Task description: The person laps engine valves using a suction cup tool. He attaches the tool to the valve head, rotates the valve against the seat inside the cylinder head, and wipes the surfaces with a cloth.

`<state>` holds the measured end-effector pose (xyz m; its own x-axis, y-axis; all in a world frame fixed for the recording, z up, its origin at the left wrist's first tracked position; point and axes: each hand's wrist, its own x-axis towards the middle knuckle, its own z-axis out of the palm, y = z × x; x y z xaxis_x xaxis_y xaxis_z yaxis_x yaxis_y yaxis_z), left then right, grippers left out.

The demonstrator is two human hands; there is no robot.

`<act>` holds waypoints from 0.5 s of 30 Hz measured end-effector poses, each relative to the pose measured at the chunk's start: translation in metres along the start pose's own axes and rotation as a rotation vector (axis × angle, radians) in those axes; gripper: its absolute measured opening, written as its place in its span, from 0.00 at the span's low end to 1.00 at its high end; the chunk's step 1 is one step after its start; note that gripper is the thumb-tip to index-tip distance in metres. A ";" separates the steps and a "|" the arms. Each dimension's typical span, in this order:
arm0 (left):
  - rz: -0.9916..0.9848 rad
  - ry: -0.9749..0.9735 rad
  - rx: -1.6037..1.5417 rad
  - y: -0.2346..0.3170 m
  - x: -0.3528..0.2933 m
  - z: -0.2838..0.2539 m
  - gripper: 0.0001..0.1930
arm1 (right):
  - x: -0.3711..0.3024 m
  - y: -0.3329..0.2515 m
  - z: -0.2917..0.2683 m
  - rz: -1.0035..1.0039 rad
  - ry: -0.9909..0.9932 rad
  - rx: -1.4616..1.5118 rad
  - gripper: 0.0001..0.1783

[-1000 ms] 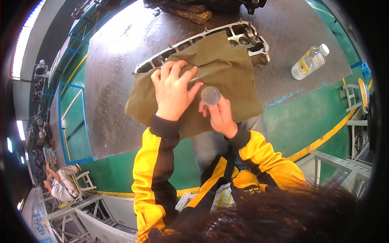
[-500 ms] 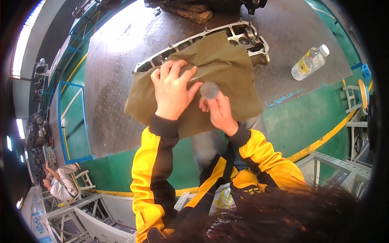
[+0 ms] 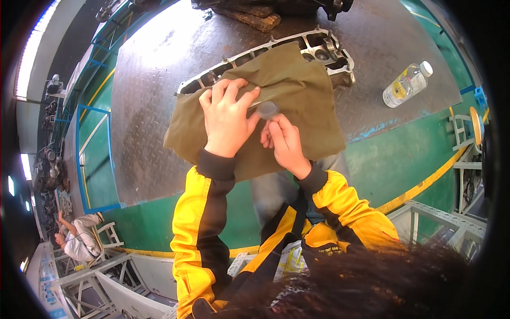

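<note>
An olive-green cloth (image 3: 311,114) lies draped over part of a long metal cylinder head (image 3: 325,50) and hangs over the table's near edge. My left hand (image 3: 228,114) rests on the cloth, its fingers spread and bent, the thumb reaching toward the right hand. My right hand (image 3: 284,139) is closed, thumb and fingers pinching what looks like an engine valve (image 3: 267,110). The valve's round grey head is blurred and faces up. A thin pale line, perhaps its stem, shows between my left thumb and forefinger; the rest is hidden.
The dark tread-plate table (image 3: 143,122) carries a clear bottle (image 3: 406,85) with a white cap at the right. Wood blocks (image 3: 255,20) lie under a dark machine part at the back. Metal frames (image 3: 451,223) stand at lower right. A seated person (image 3: 79,239) is at far left.
My right hand and the valve have shifted slightly up and left, and the valve's head is tilted differently. My left hand stays in nearly the same place.
</note>
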<state>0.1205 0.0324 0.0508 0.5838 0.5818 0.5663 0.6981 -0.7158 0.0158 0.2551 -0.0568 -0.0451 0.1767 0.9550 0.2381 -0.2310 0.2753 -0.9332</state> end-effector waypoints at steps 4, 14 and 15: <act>-0.009 -0.006 -0.008 -0.003 0.004 0.003 0.24 | -0.011 -0.001 0.001 -0.111 0.021 0.144 0.11; 0.001 -0.018 0.014 -0.002 -0.001 0.001 0.22 | -0.004 -0.001 -0.001 -0.023 -0.020 -0.003 0.12; -0.003 -0.012 -0.006 -0.001 -0.003 0.002 0.22 | -0.011 0.001 -0.002 0.001 -0.001 0.073 0.12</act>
<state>0.1191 0.0328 0.0473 0.5865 0.5884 0.5567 0.6972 -0.7165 0.0227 0.2549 -0.0674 -0.0493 0.1756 0.9554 0.2372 -0.3003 0.2815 -0.9114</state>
